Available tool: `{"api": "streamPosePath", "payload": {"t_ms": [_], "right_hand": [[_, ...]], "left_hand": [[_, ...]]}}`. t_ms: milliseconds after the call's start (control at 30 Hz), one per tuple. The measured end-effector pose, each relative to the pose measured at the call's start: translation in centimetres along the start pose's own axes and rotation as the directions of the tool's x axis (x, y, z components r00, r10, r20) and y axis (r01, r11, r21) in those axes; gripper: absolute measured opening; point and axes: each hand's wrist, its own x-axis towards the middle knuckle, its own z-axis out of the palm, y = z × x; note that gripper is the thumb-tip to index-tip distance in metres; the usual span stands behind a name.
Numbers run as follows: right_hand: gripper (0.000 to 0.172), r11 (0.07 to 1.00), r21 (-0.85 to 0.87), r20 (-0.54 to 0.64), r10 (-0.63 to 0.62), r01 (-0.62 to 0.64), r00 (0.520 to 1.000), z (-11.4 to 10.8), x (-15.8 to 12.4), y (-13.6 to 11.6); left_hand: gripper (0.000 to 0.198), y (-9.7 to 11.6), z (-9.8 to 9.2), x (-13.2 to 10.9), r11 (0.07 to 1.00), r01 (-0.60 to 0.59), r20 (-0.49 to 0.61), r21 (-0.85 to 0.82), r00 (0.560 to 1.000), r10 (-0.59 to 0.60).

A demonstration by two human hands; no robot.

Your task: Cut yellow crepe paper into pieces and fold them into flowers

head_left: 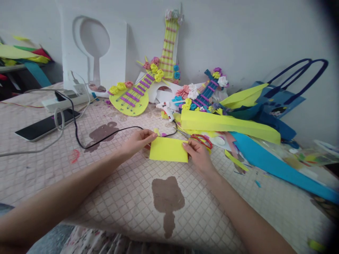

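A yellow rectangle of paper is stretched between my two hands, just above the tablecloth. My left hand pinches its upper left corner between thumb and fingers. At the upper right corner, my right hand grips the paper the same way. Red-handled scissors lie right behind my right hand. Beyond the paper rests a white glue gun, its black cord running left across the table. Small yellow and purple scraps lie near its cord.
Paper guitars decorated with flowers, one yellow and one blue, stand at the back. Yellow paper strips and a blue sheet spread to the right, near a blue bag. A phone and power strip lie left.
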Motion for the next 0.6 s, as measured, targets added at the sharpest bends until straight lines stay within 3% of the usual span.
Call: {"api": "streamPosePath", "payload": {"t_ms": [100,233,300,500,600], "right_hand": [[0.030,1.000,0.008,-0.028,-0.021,0.021,0.999,-0.2,0.1,0.0],[0.030,0.998,0.050,0.035,0.029,-0.031,0.999,-0.1,0.0,-0.3],[0.030,0.995,0.071,0.059,0.068,-0.072,0.996,0.0,-0.1,-0.4],[0.030,0.955,0.228,0.070,0.176,-0.188,0.982,-0.1,-0.1,-0.5],[0.031,0.936,0.264,0.110,0.211,-0.233,0.971,-0.2,-0.1,-0.6]], "left_hand": [[0.026,-0.1,0.0,0.0,0.999,0.036,0.082,0.009,0.996,-0.037],[0.026,-0.6,-0.3,0.4,0.999,0.030,0.027,-0.015,0.999,-0.030],[0.026,-0.7,-0.4,0.5,0.997,0.041,0.024,-0.060,0.999,-0.039],[0.035,-1.1,-0.7,0.7,0.951,0.090,0.151,-0.296,0.987,-0.046],[0.030,-1.4,-0.7,0.8,0.935,0.102,0.182,-0.341,0.983,-0.040]]}}
